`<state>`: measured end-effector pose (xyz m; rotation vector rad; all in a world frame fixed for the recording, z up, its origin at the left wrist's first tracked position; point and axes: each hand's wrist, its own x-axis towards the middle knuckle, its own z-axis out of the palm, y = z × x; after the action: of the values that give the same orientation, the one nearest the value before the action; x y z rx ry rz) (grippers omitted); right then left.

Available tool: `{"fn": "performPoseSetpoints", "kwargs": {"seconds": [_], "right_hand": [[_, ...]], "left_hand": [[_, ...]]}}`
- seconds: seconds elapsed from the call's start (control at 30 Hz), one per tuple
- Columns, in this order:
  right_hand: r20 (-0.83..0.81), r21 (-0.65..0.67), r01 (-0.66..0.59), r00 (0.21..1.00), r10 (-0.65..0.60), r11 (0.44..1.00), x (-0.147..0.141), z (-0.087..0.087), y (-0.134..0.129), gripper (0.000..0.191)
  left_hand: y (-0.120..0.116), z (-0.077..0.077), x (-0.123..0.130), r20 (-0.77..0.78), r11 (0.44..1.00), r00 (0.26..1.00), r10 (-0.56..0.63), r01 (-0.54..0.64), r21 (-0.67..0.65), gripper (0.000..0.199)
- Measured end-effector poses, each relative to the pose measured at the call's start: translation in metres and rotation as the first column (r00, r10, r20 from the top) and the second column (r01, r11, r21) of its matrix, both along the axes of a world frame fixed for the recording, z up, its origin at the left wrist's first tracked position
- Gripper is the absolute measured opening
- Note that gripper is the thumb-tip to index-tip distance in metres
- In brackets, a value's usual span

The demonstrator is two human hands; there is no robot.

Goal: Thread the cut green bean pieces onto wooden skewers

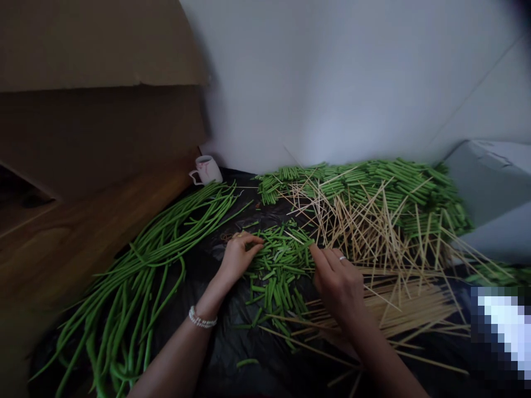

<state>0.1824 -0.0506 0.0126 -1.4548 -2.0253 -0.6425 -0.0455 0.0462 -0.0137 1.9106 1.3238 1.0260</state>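
My left hand is at the left edge of a loose pile of short cut green bean pieces. Its thumb and index finger come together at the pile, and what lies between them is too small to make out. Across the pile, my right hand, with a ring on one finger, is closed on a thin wooden skewer. The skewer's pale tip points left over the pieces, with a bit of green bean by the fingertips. Much of this skewer is hidden behind the hand.
Long whole beans spread at the left on black plastic sheeting. Bare wooden skewers lie at the right. Behind them are stacked skewered beans. A white mug, cardboard box and white box stand around.
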Motion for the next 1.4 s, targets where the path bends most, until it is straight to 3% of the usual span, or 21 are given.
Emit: {"fn": "performPoseSetpoints", "kwargs": {"seconds": [0.13,0.37,0.43,0.53,0.63,0.73,0.87,1.4], "right_hand": [[-0.004,-0.015,-0.014,1.0,0.014,1.0,0.0,-0.002,0.0,0.034],[-0.011,-0.023,-0.04,0.999,0.039,0.999,-0.002,-0.003,0.0,0.033],[-0.018,-0.007,-0.042,0.999,0.042,0.999,-0.002,-0.003,0.0,0.032],[-0.035,0.028,-0.036,0.999,0.037,0.999,-0.004,-0.004,0.0,0.03],[-0.033,0.02,-0.035,0.999,0.035,0.999,-0.007,-0.004,-0.002,0.031],[-0.013,-0.009,-0.041,0.999,0.041,0.999,-0.009,-0.005,-0.004,0.034],[-0.005,-0.026,-0.047,0.999,0.046,0.999,-0.012,-0.005,-0.006,0.036],[-0.008,-0.057,-0.063,0.998,0.062,0.996,-0.015,-0.008,-0.006,0.036]], "left_hand": [[0.004,-0.001,-0.009,-0.181,0.999,0.983,-0.038,0.04,0.004,0.007],[-0.002,0.003,-0.005,-0.25,0.99,0.96,-0.124,0.135,0.027,0.002],[-0.004,0.006,-0.001,-0.182,0.992,0.977,-0.113,0.123,0.042,0.004],[-0.005,0.01,0.004,0.139,0.996,0.99,-0.025,0.036,-0.077,0.01],[-0.007,0.011,0.009,0.538,0.912,0.833,0.128,0.114,-0.394,0.024],[-0.008,0.013,0.012,0.71,0.774,0.665,0.233,0.315,-0.549,0.031],[-0.01,0.013,0.014,0.755,0.722,0.608,0.245,0.406,-0.561,0.027],[-0.015,0.015,0.018,0.767,0.722,0.618,0.171,0.451,-0.524,0.022]]}}
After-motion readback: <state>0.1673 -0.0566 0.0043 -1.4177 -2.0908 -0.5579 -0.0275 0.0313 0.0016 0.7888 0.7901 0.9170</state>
